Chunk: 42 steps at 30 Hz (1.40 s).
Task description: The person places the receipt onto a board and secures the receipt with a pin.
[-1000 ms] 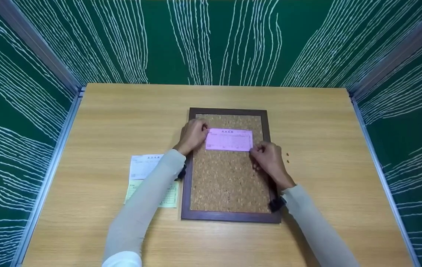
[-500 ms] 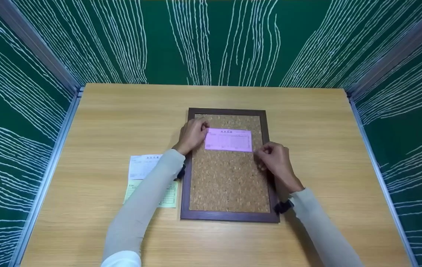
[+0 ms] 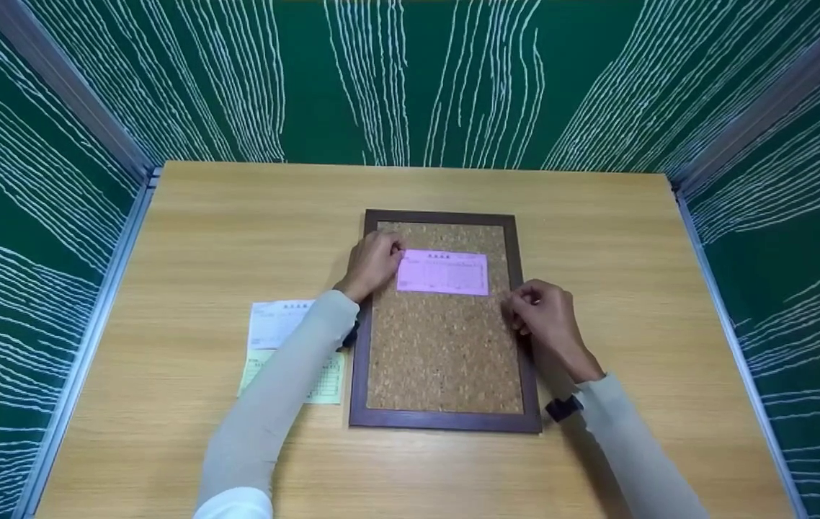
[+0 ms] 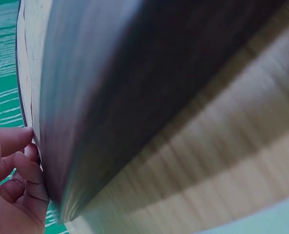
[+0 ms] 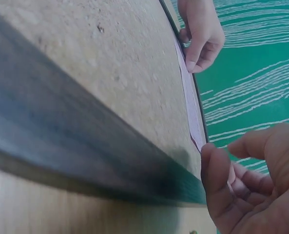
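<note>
Reaching with the left sleeve (image 3: pixel 286 383) over a green slip (image 3: pixel 328 384) at eight o'clock of the corkboard (image 3: pixel 446 353) and a white slip (image 3: pixel 274 321) at nine, both on the table (image 3: pixel 410 476). Holding the right hand (image 3: pixel 547 315) at the corkboard's three o'clock edge, with fingers loosely bent and thumb parted from them, near the pink slip (image 3: pixel 444 273) but not touching. Gripping that slip's ten o'clock corner with the bent fingers of the left hand (image 3: pixel 371 264), against the corkboard toward twelve. Facing a green, white-lined wall (image 3: pixel 424 79) beyond, at twelve.
</note>
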Available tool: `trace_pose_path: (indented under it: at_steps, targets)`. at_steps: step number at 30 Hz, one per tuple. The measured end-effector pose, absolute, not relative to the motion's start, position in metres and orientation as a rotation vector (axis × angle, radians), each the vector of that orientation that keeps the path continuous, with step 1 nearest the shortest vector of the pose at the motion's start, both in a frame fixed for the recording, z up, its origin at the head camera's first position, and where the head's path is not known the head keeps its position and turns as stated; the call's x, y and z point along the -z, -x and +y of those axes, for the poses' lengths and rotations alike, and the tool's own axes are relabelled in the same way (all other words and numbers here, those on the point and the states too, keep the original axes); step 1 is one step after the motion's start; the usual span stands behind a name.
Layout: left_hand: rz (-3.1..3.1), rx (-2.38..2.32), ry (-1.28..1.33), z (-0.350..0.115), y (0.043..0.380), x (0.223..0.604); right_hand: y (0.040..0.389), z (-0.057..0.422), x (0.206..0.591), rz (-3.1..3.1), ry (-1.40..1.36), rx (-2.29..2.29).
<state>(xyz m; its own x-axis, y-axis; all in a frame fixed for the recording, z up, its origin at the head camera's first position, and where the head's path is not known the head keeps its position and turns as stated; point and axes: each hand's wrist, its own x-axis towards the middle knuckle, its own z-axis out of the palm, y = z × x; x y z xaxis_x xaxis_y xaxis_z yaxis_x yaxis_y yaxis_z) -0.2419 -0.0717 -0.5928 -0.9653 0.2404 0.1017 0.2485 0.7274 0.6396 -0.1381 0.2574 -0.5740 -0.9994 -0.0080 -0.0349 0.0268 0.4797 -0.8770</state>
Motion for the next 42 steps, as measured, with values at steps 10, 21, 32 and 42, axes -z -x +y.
trace_pose_path:
  at_steps: [10, 21, 32, 42]
  targets:
    - [-2.959, 1.038, 0.513, -0.073, 0.234, 0.582, 0.135, 0.275, 0.569, 2.750, 0.035, 1.630]
    - [-2.978, 0.801, 0.608, -0.072, 0.230, 0.579, 0.132, 0.284, 0.566, 2.879, 0.068, 1.591]
    - [-3.037, 0.662, 0.642, -0.077, 0.230, 0.578, 0.131, 0.288, 0.562, 2.887, 0.043, 1.624]
    - [-3.063, 0.794, 0.675, -0.089, 0.226, 0.583, 0.131, 0.291, 0.564, 2.881, 0.004, 1.655]
